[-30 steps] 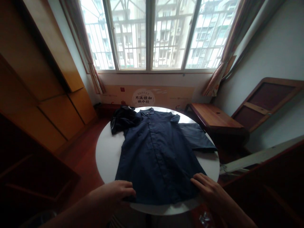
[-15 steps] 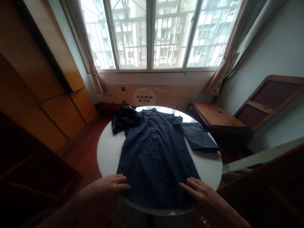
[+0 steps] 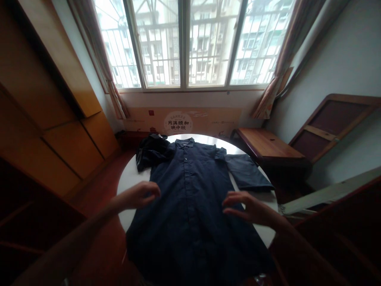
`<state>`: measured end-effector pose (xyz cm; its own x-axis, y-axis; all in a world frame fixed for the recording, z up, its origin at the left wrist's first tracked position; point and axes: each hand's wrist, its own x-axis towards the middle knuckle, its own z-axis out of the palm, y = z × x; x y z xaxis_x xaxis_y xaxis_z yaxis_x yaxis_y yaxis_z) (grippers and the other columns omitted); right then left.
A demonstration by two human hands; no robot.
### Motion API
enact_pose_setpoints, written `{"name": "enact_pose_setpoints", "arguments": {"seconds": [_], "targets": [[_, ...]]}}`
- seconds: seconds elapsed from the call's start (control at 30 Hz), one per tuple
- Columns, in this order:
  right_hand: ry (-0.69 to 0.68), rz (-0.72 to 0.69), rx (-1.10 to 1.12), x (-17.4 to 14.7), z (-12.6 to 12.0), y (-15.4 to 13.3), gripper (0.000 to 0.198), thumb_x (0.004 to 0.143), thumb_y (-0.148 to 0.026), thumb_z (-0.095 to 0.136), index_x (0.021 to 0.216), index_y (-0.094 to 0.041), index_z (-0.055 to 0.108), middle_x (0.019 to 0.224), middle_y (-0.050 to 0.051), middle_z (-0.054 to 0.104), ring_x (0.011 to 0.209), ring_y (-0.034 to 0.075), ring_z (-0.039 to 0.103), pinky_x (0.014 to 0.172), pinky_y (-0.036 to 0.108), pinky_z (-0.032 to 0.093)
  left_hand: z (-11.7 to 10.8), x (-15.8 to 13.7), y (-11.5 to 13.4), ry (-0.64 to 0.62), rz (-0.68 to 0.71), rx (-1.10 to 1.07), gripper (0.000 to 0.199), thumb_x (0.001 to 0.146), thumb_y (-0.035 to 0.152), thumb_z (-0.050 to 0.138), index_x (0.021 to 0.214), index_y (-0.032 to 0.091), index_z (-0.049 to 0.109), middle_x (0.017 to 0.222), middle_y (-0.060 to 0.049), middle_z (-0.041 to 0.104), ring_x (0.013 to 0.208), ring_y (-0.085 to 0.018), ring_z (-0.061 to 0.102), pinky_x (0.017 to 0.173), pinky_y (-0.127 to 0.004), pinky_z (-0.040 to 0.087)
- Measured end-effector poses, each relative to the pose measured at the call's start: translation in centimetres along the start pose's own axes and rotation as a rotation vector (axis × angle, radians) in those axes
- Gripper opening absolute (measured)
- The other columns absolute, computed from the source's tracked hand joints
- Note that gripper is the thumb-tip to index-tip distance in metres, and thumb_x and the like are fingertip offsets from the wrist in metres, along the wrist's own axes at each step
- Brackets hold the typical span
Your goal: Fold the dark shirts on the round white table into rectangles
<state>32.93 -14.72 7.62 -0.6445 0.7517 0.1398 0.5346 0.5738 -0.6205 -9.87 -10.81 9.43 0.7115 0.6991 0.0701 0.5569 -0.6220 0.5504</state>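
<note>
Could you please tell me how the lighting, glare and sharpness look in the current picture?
Head view: the window is bright and washed out; head view: pale glare lies along the far edge of the round white table; head view: the near part of the navy button-front shirt sinks into shadow; head view: left hand and right hand look slightly blurred.

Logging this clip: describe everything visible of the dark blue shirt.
The dark blue shirt, seemingly cloth, lies front up on the white table, collar toward the window, placket down its middle, lower part overhanging. A black bundle adjoins one shoulder. The left hand and right hand are near its sides; contact unclear.
</note>
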Motion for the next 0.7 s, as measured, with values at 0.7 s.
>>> {"name": "enact_pose_setpoints", "arguments": {"seconds": [0.7], "targets": [[0.22, 0.785, -0.137, 28.6, -6.5, 21.8, 0.078, 0.083, -0.039, 0.073, 0.147, -0.009, 0.04, 0.125, 0.022, 0.062, 0.067, 0.018, 0.07, 0.057, 0.027, 0.056, -1.1, 31.7, -20.1, 0.422, -0.802, -0.173, 0.064, 0.08, 0.025, 0.074, 0.132, 0.003, 0.046, 0.092, -0.014, 0.072, 0.071, -0.02, 0.071, 0.06, -0.022, 0.055]]}}
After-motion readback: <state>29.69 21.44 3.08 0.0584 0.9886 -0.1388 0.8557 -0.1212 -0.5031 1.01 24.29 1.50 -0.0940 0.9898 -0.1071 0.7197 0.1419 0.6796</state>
